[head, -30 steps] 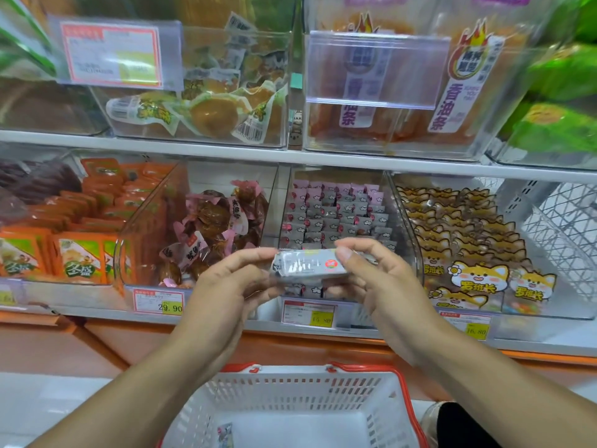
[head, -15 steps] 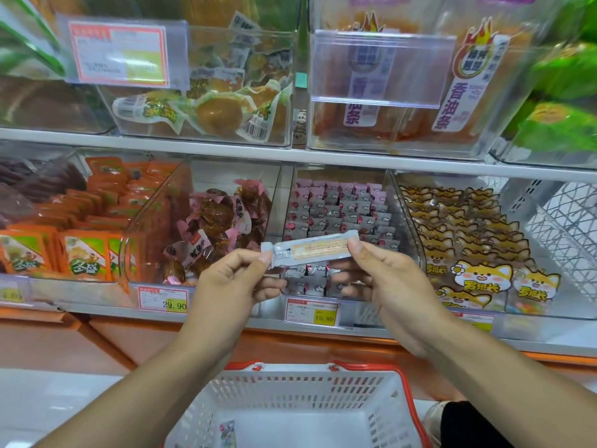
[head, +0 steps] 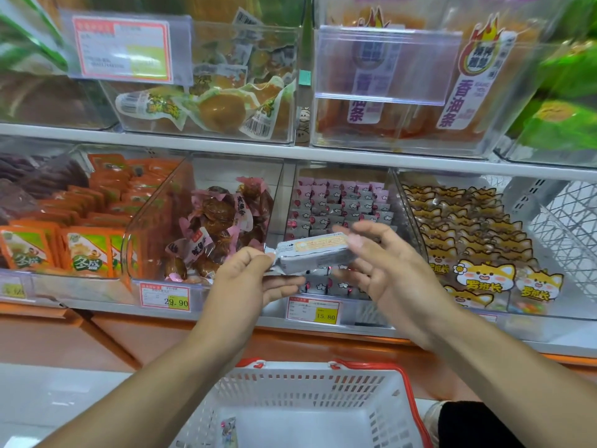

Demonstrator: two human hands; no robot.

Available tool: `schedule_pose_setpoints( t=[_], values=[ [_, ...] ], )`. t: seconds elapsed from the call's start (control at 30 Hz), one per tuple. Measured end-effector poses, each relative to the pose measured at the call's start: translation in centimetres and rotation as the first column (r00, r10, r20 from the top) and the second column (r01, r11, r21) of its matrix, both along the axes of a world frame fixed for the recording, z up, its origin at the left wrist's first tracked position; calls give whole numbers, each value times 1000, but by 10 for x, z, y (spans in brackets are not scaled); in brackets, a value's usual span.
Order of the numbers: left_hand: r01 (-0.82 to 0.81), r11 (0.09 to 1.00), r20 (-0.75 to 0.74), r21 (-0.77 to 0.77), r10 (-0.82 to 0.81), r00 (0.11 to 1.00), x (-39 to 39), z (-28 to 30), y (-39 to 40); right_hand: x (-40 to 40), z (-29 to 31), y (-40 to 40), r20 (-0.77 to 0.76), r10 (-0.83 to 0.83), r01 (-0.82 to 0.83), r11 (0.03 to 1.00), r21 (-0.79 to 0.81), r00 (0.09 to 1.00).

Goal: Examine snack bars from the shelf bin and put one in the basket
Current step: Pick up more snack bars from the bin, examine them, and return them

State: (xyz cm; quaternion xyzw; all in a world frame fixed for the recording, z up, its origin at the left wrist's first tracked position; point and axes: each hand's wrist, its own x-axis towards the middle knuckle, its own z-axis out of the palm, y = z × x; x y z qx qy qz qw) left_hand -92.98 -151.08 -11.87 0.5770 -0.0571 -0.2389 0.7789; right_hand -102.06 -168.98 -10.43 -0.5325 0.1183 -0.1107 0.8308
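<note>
Snack bar (head: 315,255): in front of the shelf bin (head: 342,221), above my basket (head: 310,386).
My left hand (head: 245,282): pinches its left end.
My right hand (head: 387,270): blurry, fingers spread, maybe touching the other end.
Basket bottom: cut off.

Single head cam, wide-angle, looks fwd & down, close on shelf bins (head: 342,221), basket (head: 303,383) at bottom.

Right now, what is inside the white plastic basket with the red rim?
The white plastic basket holds one small wrapped packet near its left wall, on an otherwise bare white floor. Its near end lies below the picture's edge, unseen.
</note>
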Motion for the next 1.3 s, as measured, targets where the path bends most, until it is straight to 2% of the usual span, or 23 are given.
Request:
schedule_pose_setpoints(
  t=[0.1, 0.13, 0.2, 0.3, 0.37, 0.4, 0.43, 0.5, 0.57, 0.63, 0.7, 0.87, 1.17, 1.3],
  values=[
    [9, 994, 71, 109, -17, 997, 1, -2, -1, -6, 0, -2, 79, 144, -113, 944, -311, 986],
    [12, 990, 84, 139, -24, 996, 1, -3, -1, -7, 1, -1, 100, 172, -124, 922, -367, 980],
    [11, 988, 76, 151, -23, 997, 1, -3, -3, -7, 4, 2, 143, 168, -103, 920, -379, 975],
    [2, 991, 107, 137, -17, 994, 1, 0, -5, 2, 11, -1, 156, 3, 49, 942, -332, 988],
    [7, 985, 211, 174, -44, 976, -1, 0, -7, 16, 12, -10, 77, -182, 197, 890, -412, 980],
    [-1, 971, 310, 240, -76, 948, -3, -1, -8, 24, 10, -16, 27, -276, 257, 849, -462, 961],
    [-22, 941, 435, 337, -135, 890, -5, -4, -9, 33, 7, -23, -9, -367, 312, 803, -507, 930],
    [-99, 825, 640, 556, -349, 685, -11, -8, -10, 54, 3, -36, 21, -498, 414, 696, -587, 867],
    [-148, 713, 677, 686, -550, 490, -17, -14, -14, 74, 1, -49, 120, -536, 455, 552, -699, 835],
    [-136, 666, 654, 734, -638, 407, -20, -20, -17, 90, -2, -59, 142, -554, 424, 422, -801, 820],
    [-157, 643, 649, 750, -670, 361, -20, -26, -20, 102, -7, -64, 112, -567, 350, 330, -877, 816],
    [-123, 677, 670, 725, -653, 353, -21, -36, -23, 117, -14, -64, 130, -568, 285, 193, -939, 813],
    [-166, 654, 667, 738, -668, 331, -25, -43, -24, 121, -16, -66, 93, -437, 160, 119, -980, 895],
    [-180, 640, 659, 747, -677, 328, -25, -45, -23, 121, -15, -67, 97, -448, 121, 23, -992, 889]
  ],
)
